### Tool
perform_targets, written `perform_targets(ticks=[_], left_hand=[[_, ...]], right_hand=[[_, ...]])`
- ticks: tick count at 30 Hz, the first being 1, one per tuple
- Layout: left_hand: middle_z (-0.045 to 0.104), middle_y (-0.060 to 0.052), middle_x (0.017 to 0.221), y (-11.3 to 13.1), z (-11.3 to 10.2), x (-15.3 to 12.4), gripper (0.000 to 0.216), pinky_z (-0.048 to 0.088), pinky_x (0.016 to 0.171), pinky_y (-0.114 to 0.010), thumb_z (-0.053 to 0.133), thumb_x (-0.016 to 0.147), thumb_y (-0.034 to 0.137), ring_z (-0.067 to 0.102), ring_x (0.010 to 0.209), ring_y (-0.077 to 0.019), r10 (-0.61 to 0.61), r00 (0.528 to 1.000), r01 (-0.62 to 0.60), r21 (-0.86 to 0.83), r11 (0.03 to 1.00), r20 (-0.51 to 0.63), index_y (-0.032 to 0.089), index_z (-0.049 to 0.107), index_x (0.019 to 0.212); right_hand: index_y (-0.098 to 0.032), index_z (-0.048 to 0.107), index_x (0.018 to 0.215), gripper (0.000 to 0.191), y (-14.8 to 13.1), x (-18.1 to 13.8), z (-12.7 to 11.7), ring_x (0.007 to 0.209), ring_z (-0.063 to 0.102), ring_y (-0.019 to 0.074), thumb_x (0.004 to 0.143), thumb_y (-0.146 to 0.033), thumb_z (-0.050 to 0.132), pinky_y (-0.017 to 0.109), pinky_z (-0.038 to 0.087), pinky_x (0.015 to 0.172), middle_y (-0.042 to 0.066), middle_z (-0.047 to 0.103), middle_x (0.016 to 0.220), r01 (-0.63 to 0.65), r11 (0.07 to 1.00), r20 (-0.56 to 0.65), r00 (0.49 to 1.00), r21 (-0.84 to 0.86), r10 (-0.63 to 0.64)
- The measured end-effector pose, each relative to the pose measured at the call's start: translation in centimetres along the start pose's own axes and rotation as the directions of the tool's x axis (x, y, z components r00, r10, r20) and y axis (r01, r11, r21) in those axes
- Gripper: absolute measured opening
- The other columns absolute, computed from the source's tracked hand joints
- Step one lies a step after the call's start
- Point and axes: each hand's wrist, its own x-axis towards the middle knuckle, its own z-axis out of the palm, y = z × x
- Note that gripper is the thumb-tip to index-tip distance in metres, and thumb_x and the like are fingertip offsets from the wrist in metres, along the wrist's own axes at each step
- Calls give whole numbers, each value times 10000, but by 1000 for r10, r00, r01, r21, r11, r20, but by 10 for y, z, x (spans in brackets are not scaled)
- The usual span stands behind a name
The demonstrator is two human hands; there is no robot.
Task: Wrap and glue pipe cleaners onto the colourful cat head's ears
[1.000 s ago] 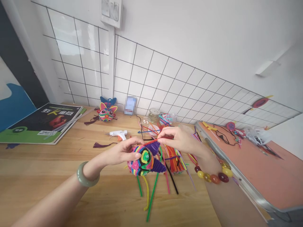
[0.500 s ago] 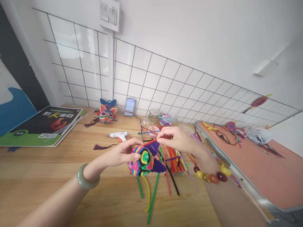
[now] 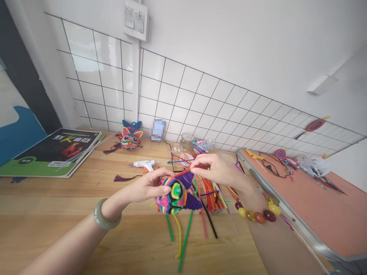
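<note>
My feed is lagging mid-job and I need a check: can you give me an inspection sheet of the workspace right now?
Surface: wooden table.
Job's things: colourful pipe-cleaner figure; red pipe cleaner at its top.
Clutter: loose pipe cleaners, glue gun, purple tassel, jars, magazine, second figure by the wall.
Grippers: left hand grips the figure; right hand pinches the red pipe cleaner.
Cables: thin black cord beside the jars.
Surroundings: tiled wall, switch plate, orange-topped table at right.
</note>
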Motion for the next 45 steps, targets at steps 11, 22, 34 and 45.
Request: perform_targets(ticks=[11, 22, 34, 45], left_hand=[[501, -56, 1010, 4, 2, 0, 321, 426, 760, -267, 525, 819, 352, 495, 886, -157, -20, 1000, 19, 46, 999, 25, 170, 476, 1078], [554, -56, 1032, 7, 9, -1, 442, 454, 771, -288, 613, 743, 359, 545, 892, -175, -85, 996, 86, 92, 992, -9, 190, 462, 1122], [581, -102, 1141, -7, -11, 3, 601, 452, 866, -355, 672, 664, 376, 563, 1000, -248, -117, 926, 195, 190, 962, -358, 168, 489, 1197], [648, -68, 929, -2, -27, 7, 493, 502, 539, -231, 656, 676, 432, 610, 676, -154, -228, 697, 168, -155, 974, -680, 140, 561, 1062]], right_hand=[[-198, 698, 839, 184, -2, 4, 3, 736, 558, 131, 810, -293, 543, 244, 420, 661, 28, 621, 810, 52, 998, 83, 995, -32, -49], [-196, 699, 808, 171, -6, 5, 15, 710, 562, 127, 819, -260, 541, 264, 425, 707, 19, 623, 768, 128, 991, 154, 981, -44, -120], [-203, 634, 762, 191, 14, -29, 24, 775, 564, 166, 842, -315, 501, 276, 432, 700, 46, 606, 831, -31, 999, -280, 960, -37, 19], [-200, 699, 786, 188, 94, -37, 120, 795, 612, 191, 811, -200, 513, 289, 441, 740, 54, 653, 809, -213, 955, 38, 974, -206, 225]])
